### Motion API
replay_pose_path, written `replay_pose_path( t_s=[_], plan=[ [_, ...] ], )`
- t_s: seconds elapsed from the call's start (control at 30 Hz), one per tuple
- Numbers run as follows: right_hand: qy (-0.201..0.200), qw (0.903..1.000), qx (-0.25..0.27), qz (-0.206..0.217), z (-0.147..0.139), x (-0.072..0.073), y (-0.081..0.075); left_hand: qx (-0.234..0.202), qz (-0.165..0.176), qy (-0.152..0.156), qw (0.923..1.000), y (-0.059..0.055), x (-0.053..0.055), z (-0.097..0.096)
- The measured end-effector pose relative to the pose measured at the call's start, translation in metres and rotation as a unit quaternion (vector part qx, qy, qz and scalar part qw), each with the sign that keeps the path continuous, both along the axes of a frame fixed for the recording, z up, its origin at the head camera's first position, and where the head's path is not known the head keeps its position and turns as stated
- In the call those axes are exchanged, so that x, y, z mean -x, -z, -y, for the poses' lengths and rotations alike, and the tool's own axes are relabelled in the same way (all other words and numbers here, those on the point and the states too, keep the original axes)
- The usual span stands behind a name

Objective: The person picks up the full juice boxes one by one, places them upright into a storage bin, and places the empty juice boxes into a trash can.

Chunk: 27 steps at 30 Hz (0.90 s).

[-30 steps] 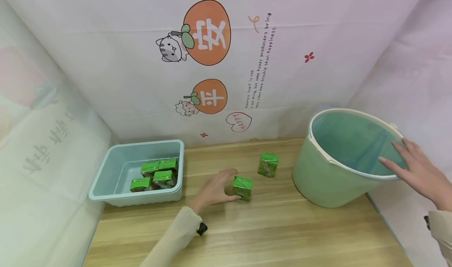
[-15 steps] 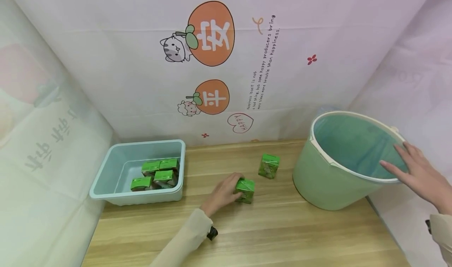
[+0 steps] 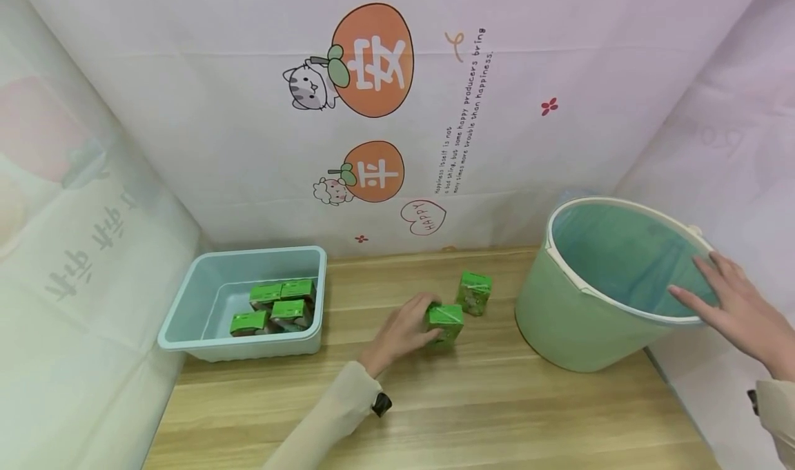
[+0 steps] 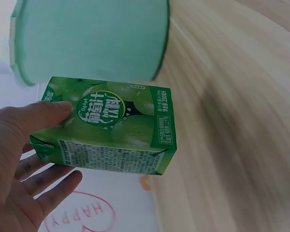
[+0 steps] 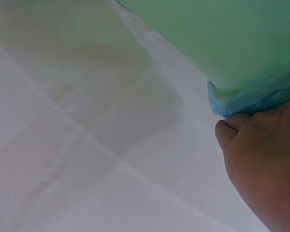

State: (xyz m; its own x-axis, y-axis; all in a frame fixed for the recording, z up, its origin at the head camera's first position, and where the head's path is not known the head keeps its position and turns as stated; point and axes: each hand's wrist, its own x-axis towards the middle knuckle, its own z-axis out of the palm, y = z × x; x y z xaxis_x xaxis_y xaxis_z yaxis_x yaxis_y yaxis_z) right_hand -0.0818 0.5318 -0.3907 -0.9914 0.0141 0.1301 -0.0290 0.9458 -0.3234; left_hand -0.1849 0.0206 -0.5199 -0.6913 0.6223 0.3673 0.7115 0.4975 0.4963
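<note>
My left hand (image 3: 406, 325) grips a green juice box (image 3: 446, 325) between thumb and fingers. In the left wrist view the juice box (image 4: 111, 128) shows grape pictures and its shadow falls on the wood; it appears lifted off the table. A second juice box (image 3: 475, 294) stands just behind and to the right of the held one. My right hand (image 3: 742, 308) rests at the right rim of a pale green bucket (image 3: 559, 311), thumb and fingers extended. The right wrist view shows that hand (image 5: 266, 154) against blue plastic film (image 5: 261, 104) at the bucket's edge.
A light blue tub (image 3: 261, 349) stands at the left, with several green juice boxes (image 3: 290, 311) in its right half. Printed white cloth (image 3: 248, 145) encloses the wooden table (image 3: 472, 415) at the back and sides.
My left hand first reached beside the nearer juice box, then took hold of it. It has lifted the box slightly, toward the right and back. The right hand stays at the bucket rim.
</note>
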Motion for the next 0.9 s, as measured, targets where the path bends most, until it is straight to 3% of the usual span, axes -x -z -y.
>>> replay_pose_path(
  t_s=[0.13, 0.47, 0.9],
  plan=[
    [0.003, 1.0, -0.004, 0.002, 0.001, 0.0, 0.0, -0.034, -0.011, 0.003, 0.9994, -0.019, -0.001, -0.009],
    [-0.005, 1.0, -0.001, -0.002, -0.001, -0.002, 0.002, -0.072, -0.038, 0.035, 0.9961, -0.089, 0.004, -0.033],
    [0.003, 0.9998, -0.017, -0.003, -0.003, 0.001, 0.008, -0.102, -0.068, 0.075, 0.9896, -0.162, 0.025, -0.075]
  ],
)
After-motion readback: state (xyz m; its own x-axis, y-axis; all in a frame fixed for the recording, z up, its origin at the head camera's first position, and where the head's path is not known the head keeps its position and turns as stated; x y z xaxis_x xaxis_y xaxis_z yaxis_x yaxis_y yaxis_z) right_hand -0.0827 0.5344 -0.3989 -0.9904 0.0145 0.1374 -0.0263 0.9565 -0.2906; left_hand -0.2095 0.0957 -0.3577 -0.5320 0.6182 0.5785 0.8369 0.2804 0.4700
